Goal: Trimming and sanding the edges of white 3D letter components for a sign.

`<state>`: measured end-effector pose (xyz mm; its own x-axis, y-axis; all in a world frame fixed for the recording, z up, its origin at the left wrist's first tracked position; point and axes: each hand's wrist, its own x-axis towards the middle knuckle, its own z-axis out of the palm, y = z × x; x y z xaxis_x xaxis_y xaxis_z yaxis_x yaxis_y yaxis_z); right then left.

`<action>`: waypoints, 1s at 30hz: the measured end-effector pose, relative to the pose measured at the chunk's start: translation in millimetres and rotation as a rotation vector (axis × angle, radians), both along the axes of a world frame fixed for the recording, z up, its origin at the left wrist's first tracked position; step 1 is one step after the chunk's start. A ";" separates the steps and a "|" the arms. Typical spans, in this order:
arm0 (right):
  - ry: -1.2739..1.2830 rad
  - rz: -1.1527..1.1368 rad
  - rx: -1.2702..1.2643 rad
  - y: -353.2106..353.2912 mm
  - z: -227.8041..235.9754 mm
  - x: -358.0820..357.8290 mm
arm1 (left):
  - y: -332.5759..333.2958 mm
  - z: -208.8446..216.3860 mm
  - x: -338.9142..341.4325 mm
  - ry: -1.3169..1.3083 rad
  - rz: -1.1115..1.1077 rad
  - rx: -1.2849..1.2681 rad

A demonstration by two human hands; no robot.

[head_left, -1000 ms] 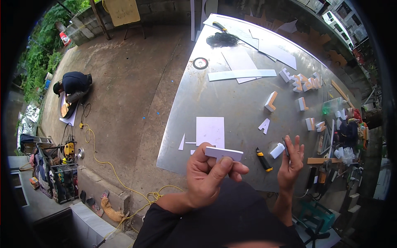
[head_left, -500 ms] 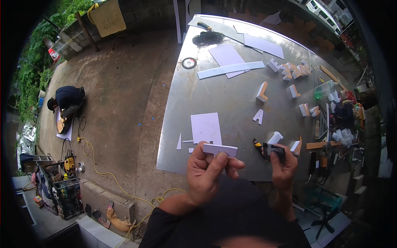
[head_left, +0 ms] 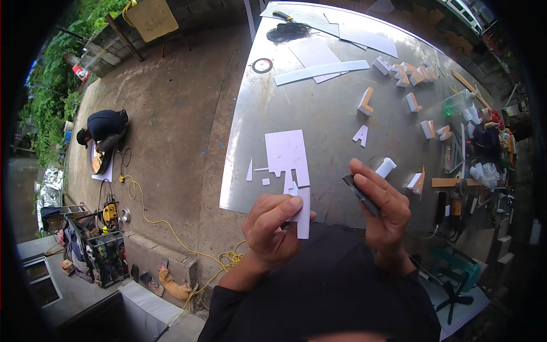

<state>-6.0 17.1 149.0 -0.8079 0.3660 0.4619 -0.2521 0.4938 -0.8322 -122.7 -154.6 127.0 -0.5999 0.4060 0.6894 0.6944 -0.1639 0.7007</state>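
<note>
My left hand (head_left: 272,225) pinches a narrow white board piece (head_left: 303,214) between thumb and fingers, above the table's near edge. It stands on end, its long side toward me. In my right hand (head_left: 388,211) is a thin dark grey flat piece (head_left: 362,196), pressed along the straightened fingers; its exact kind is unclear. The two hands are apart. Beyond the left hand lies a white sheet (head_left: 286,149) with notches cut from its near edge, small offcuts (head_left: 265,182) beside it. A flat white letter A (head_left: 360,135) rests farther right.
The metal table (head_left: 245,154) carries several thick letters (head_left: 366,101), white strips (head_left: 322,72), a cutting disc (head_left: 262,65) and a cutter (head_left: 282,15). Tools and scraps crowd its right side. On the floor at left, a person (head_left: 105,131) crouches; a yellow cord (head_left: 165,228) and a cat (head_left: 174,285) lie nearer.
My left hand has turned the white piece from lying crosswise to standing lengthwise. My right hand has tilted the dark piece and straightened its fingers. The whole view has shifted slightly.
</note>
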 end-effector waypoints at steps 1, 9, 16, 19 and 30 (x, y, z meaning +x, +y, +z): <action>0.014 0.009 -0.040 0.6 -0.4 0.2 | 2.5 5.2 6.8 0.002 0.009 -0.005; 0.105 0.094 -0.210 25.1 -13.6 22.0 | 7.5 18.4 50.7 -0.315 -0.130 -0.169; 0.221 0.175 -0.287 38.6 -29.5 44.5 | 36.5 19.9 69.9 -1.149 -0.283 -0.117; 0.133 0.170 -0.371 42.6 -29.3 51.6 | 40.5 24.3 75.2 -1.186 -0.313 -0.142; 0.110 0.182 -0.813 72.2 -46.6 77.1 | 69.6 58.2 100.2 -1.037 -0.195 -0.326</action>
<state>71.1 89.4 102.4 -0.8522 0.4875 0.1898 -0.3701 -0.3054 -0.8774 -22.5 -85.0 185.2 -0.7308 0.6274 -0.2688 -0.2729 0.0923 0.9576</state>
